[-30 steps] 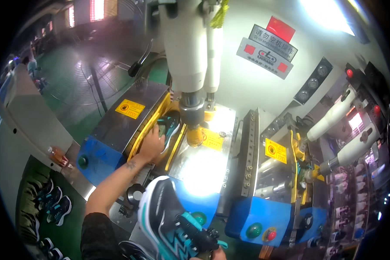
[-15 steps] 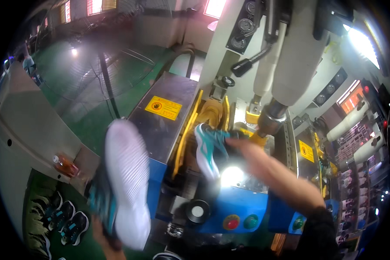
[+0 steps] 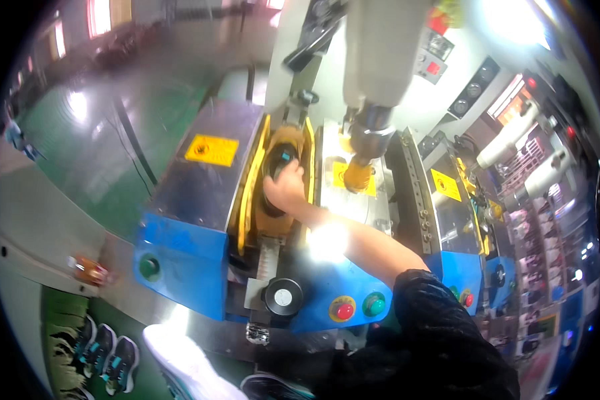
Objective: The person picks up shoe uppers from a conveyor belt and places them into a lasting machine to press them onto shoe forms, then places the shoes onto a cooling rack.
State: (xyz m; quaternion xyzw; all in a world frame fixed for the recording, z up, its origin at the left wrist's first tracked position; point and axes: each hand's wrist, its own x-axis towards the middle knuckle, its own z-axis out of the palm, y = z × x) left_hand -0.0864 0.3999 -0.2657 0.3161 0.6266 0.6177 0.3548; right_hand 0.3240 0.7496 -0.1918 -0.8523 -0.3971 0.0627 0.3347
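Observation:
My right hand (image 3: 287, 189) reaches into the machine's middle slot and grips a dark shoe (image 3: 285, 153) with a small teal patch. The shoe lies in a brown cradle (image 3: 268, 223), between a yellow-edged left pad (image 3: 248, 193) and right pad (image 3: 309, 150). My fingers partly hide it. At the lower edge, a second shoe with a white sole (image 3: 183, 357) and some teal on its side is cut off by the frame. My left hand does not show.
A metal press ram with a yellow tip (image 3: 358, 175) hangs right of the slot. Red (image 3: 343, 311) and green (image 3: 374, 305) buttons sit on the blue front, beside a black knob (image 3: 283, 297). Several shoes (image 3: 120, 363) stand at lower left, near a bottle (image 3: 89, 270).
My right hand has moved left and into the slot with the shoe, now between the pads. The white-soled shoe has dropped to the lower edge, and my left hand has left the view.

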